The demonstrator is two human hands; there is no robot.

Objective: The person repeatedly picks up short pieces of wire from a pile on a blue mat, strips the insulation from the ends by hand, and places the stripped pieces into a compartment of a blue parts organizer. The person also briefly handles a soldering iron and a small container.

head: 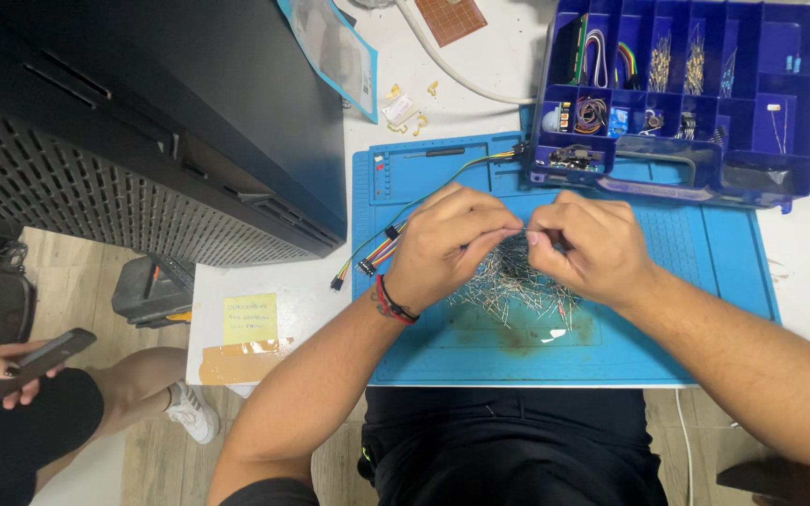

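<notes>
My left hand (pixel 447 242) and my right hand (pixel 585 245) meet fingertip to fingertip above a heap of small wire-legged electronic parts (pixel 516 281) on a blue work mat (pixel 686 272). Both hands pinch something tiny between thumb and fingers; it looks like one thin component from the heap, mostly hidden by the fingers. A red and black band circles my left wrist. A bundle of coloured jumper wires (pixel 372 253) lies just left of my left hand.
A blue compartment box (pixel 682 94) of small parts sits at the mat's far right. A large black cabinet (pixel 142 122) stands left. A yellow sticky note (pixel 250 317) lies on the white table. Another person (pixel 11 370) holding a phone sits at the left.
</notes>
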